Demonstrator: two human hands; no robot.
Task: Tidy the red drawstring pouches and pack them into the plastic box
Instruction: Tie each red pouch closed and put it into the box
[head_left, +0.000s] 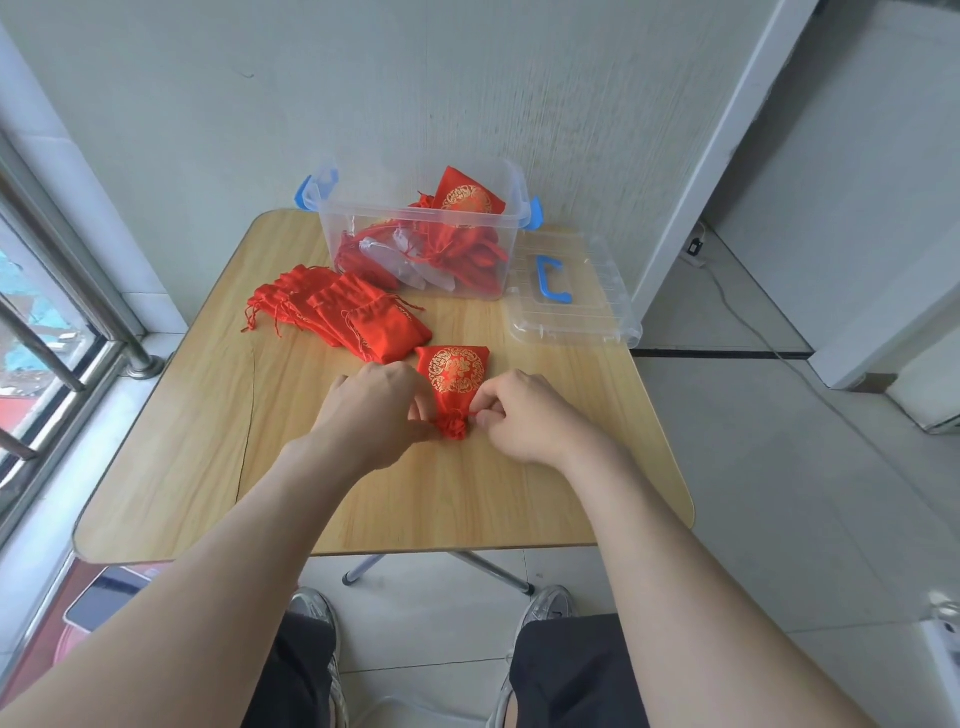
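While both hands pinch at its gathered neck, a red pouch with a round gold emblem lies flat on the wooden table in the head view. Its neck points toward the person and its wide bottom toward the far edge. The left hand comes in from the left with fingers curled, thumb and fingertips closed on the left side of the puckered neck. The right hand mirrors it, thumb and forefinger pinching a bit of red cord just right of the neck. Between the two hands the mouth of the pouch is bunched into a small ruffle.

Just beyond this pouch and to its left, a stack of flat red pouches lies fanned and overlapping, with cords trailing toward the window side. Behind the stack stands the clear plastic box, blue latches at its ends, near the table's far edge by the wall. Inside it lies a loose heap of pouches. One emblem pouch leans upright at the back, and some pale translucent material sits at the left. The clear lid with its blue handle lies flat just right of the box, at the table's right edge.
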